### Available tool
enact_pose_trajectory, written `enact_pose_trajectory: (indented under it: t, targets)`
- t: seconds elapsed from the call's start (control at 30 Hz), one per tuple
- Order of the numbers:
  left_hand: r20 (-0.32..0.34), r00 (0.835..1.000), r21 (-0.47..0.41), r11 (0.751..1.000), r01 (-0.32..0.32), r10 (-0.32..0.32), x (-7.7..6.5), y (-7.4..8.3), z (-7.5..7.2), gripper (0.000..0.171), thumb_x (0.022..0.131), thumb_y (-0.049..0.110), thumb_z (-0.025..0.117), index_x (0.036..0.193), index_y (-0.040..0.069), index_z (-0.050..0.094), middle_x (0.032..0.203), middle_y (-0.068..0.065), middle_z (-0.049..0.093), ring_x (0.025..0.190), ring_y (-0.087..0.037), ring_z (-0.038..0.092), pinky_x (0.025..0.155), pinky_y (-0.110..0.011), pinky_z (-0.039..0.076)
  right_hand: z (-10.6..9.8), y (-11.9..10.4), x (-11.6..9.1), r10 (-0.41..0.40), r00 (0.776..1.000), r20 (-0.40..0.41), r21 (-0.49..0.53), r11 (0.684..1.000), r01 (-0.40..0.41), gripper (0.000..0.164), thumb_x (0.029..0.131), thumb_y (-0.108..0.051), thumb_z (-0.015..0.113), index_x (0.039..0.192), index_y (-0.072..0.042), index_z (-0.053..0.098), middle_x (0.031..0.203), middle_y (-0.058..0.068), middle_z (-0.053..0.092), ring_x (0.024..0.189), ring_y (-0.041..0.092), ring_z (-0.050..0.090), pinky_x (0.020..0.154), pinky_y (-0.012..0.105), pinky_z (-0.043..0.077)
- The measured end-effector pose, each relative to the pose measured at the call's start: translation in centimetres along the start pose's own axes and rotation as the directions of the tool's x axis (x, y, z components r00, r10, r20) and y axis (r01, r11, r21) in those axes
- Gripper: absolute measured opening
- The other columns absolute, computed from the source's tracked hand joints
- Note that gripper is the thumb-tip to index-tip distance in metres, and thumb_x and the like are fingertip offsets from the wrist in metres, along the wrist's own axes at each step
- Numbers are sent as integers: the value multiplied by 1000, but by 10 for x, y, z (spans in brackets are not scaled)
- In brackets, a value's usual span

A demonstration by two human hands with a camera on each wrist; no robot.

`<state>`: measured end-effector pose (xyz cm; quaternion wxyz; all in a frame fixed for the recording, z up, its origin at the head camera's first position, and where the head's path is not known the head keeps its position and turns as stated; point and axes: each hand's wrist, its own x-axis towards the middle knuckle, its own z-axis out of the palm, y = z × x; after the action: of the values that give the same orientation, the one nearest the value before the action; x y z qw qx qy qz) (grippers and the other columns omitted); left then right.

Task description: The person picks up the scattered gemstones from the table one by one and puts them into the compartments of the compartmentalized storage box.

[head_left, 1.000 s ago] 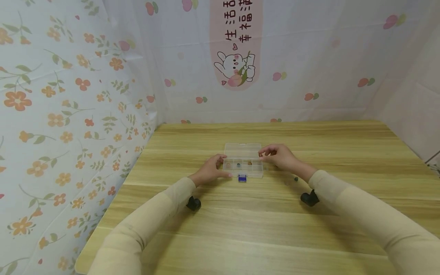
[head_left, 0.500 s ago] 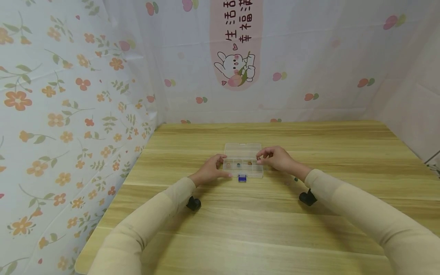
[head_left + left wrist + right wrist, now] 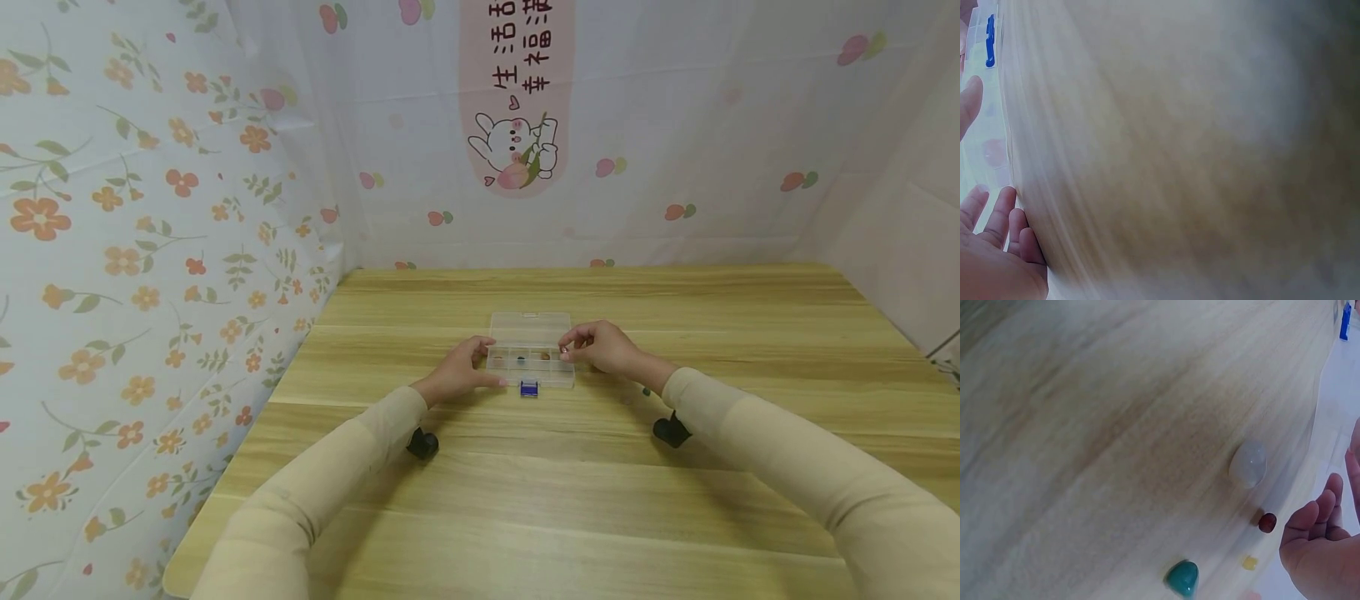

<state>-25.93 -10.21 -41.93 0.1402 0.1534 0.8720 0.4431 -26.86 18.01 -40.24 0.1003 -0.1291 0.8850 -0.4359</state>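
Pinching small stone (image 3: 564, 350), right hand (image 3: 606, 347) slid in from back corner of clear box (image 3: 561, 376) to right end slot (image 3: 555, 355). Stone now seems lined up there, not let go. Left hand (image 3: 456, 367) holds left end, thumb in front. Green stone (image 3: 1183, 579) still on table (image 3: 480, 500).

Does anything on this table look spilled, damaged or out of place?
No visible spill or damage. Slightly odd: a green stone, white stone, dark red stone and yellow piece lie loose on the table, while other pieces sit in the box.
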Motion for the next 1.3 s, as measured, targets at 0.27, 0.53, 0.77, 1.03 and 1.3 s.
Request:
enact_pose_trajectory:
  t: [0.27,0.53,0.77,1.03,1.3]
  targets:
    - [-3,1000,0,1000,-4,4,0,0,0,73,80,25,83,141,9,45,125,-8,48,120,-27,45,104,-43,37,-1,-3,-1,-2,1000,4,-13,1000,2,22,89,-15,73,108,-3,72,87,7,55,68,20,42,56,29,36]
    - [-2,1000,2,1000,-2,2,1,0,0,74,80,25,83,141,10,45,127,-8,48,122,-28,45,104,-44,36,-2,-1,0,-20,1000,15,-33,999,21,19,88,-14,74,105,-4,72,83,6,57,69,20,44,58,29,38]
    - [-2,1000,2,1000,1,-1,2,-1,1,74,79,25,83,141,10,46,125,-7,48,120,-27,45,103,-43,37,-3,0,1,-35,999,33,-45,998,36,20,89,-12,73,106,-2,72,80,6,57,66,18,43,56,28,37]
    - [0,1000,2,1000,7,-7,0,2,1,74,80,24,83,142,9,45,127,-9,48,123,-28,44,104,-44,36,-4,-1,1,-45,998,35,-54,997,47,23,88,-15,74,107,-2,71,82,6,58,68,20,45,58,30,38]
    - [3,1000,3,1000,12,-12,-1,2,0,74,81,24,82,143,10,44,131,-10,47,124,-29,44,105,-44,36,-7,-3,0,-41,998,38,-60,997,44,24,89,-16,73,109,-3,71,85,8,60,69,22,46,60,32,40]
